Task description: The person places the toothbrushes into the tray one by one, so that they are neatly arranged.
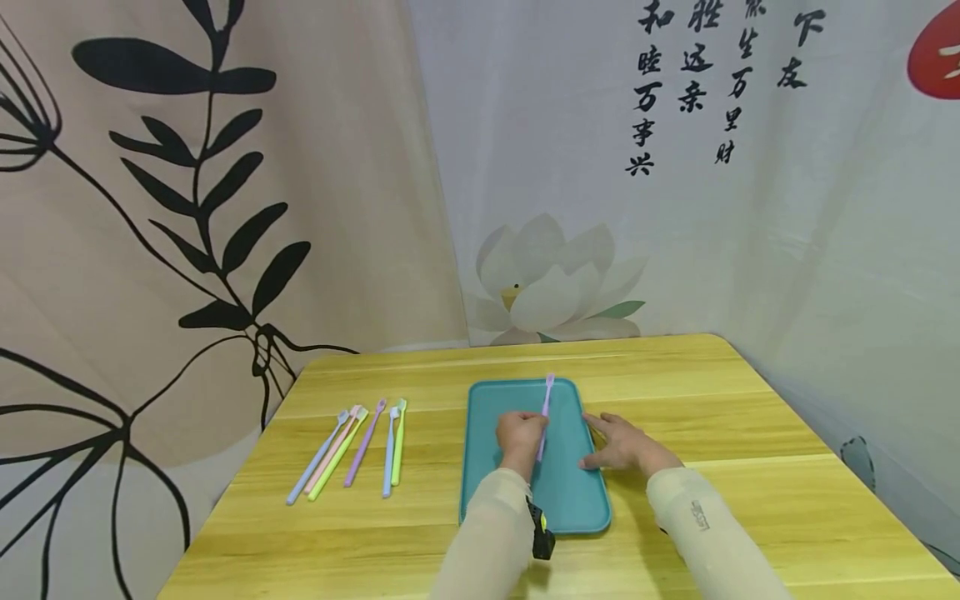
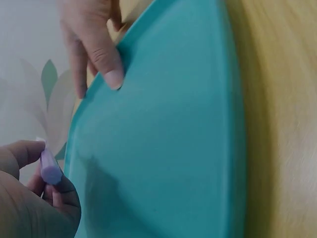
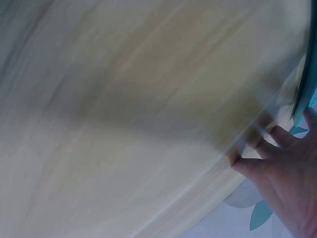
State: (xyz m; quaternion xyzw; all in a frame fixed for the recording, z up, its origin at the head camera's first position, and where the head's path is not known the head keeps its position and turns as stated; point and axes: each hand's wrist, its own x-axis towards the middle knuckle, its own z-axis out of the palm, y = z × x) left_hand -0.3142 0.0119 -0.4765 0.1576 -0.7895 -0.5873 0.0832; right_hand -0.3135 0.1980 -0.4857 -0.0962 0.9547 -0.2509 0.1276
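In the head view, my left hand (image 1: 521, 435) pinches a purple toothbrush (image 1: 547, 404) above the teal tray (image 1: 573, 508). Its bristle end points toward the tray's far edge. The left wrist view shows the handle end of that toothbrush (image 2: 50, 171) between thumb and fingers. At the tray's right edge is my right hand (image 1: 626, 444), fingers spread and fairly straight, touching the rim. The left wrist view has one digit of this right hand (image 2: 96, 39) over the rim and others outside it. Only a dark edge of the tray (image 3: 306, 74) appears in the right wrist view.
Several toothbrushes lie on the wooden table (image 1: 697, 392) left of the tray: a blue one (image 1: 318, 458), a pink one (image 1: 330, 454), a yellow-green one (image 1: 337, 456), a purple one (image 1: 365, 444), another blue (image 1: 389, 454) and a green (image 1: 399, 442). A printed curtain (image 1: 360, 167) hangs behind the table.
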